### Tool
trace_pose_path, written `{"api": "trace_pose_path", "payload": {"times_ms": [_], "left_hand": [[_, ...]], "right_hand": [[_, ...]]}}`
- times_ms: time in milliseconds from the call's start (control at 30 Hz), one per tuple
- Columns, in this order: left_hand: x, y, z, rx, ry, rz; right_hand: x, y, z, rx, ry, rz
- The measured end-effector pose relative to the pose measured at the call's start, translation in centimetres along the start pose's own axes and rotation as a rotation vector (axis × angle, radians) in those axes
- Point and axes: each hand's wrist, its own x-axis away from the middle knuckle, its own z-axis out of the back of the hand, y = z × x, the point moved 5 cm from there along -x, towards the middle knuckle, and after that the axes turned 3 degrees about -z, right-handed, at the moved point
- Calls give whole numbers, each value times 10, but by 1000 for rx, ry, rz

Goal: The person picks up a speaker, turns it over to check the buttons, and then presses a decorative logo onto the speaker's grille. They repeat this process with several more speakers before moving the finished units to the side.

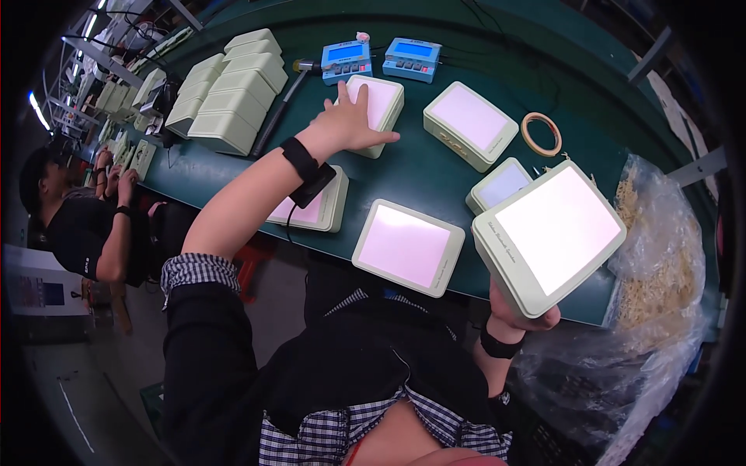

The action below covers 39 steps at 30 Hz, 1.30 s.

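Note:
My left hand (342, 120) reaches to the far side of the bench with its fingers spread, over a cream box with a glowing panel (381, 101). It looks to be touching that box but not gripping it. Lower right, my right hand (522, 312) is closed around the lower end of another cream box with a bright white panel (550, 233), held tilted above the bench edge. Most of its fingers are hidden behind that box. Between my arms, a lit box (408, 247) lies at the near edge, and one more (326, 203) sits partly under my left wrist.
Two blue meters (412, 60) stand at the back. Cream housings (233, 101) are stacked at far left beside a black-handled hammer-like tool (280, 113). A lit box (471, 124), a tape roll (542, 133) and a plastic bag (660, 256) lie right. A co-worker (85, 210) sits left.

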Motion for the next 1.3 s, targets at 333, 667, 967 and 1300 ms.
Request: {"api": "trace_pose_path", "payload": {"times_ms": [333, 667, 967, 1300], "left_hand": [[-12, -31, -11, 153, 92, -441], [4, -12, 10, 113, 153, -365], [8, -14, 8, 150, 46, -263], [4, -12, 4, 125, 70, -227]], "right_hand": [[-18, -9, -23, 90, 133, 105], [-36, -13, -37, -197, -142, 43], [-45, -7, -94, -106, -398, -15], [-39, -9, -62, 54, 77, 25]]}}
